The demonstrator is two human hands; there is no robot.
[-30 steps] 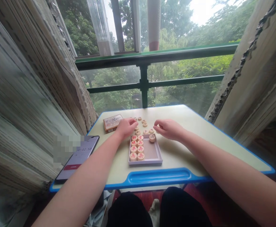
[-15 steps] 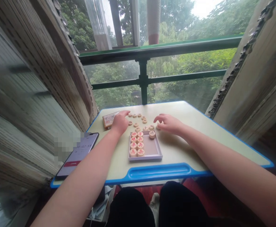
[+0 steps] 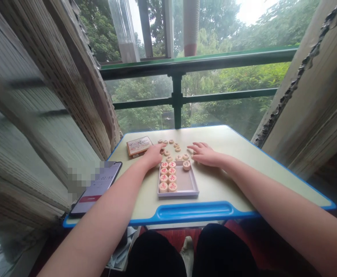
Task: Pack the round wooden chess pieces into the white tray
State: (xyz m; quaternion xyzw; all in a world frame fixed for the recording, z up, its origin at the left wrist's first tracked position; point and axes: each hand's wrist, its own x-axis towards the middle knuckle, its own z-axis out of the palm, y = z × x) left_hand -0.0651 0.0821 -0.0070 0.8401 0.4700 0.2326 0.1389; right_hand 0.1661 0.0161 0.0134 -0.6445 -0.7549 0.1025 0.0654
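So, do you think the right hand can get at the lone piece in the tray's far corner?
Probably yes: the right hand rests close to that xiangqi piece in the tray, with nothing apparent between them.

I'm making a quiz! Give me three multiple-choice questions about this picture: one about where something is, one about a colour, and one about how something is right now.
1. Where is the phone?
A. Left of the tray
B. Inside the tray
C. On the floor

2. What colour are the marks on the round pieces in the tray?
A. Green
B. Blue
C. Red

3. How is the right hand?
A. Lifting the phone
B. Open, near the loose pieces
C. Clenched in a fist

Answers:
1. A: the phone lies on the table, left of the tray.
2. C: the marks show red.
3. B: the hand is open beside them.
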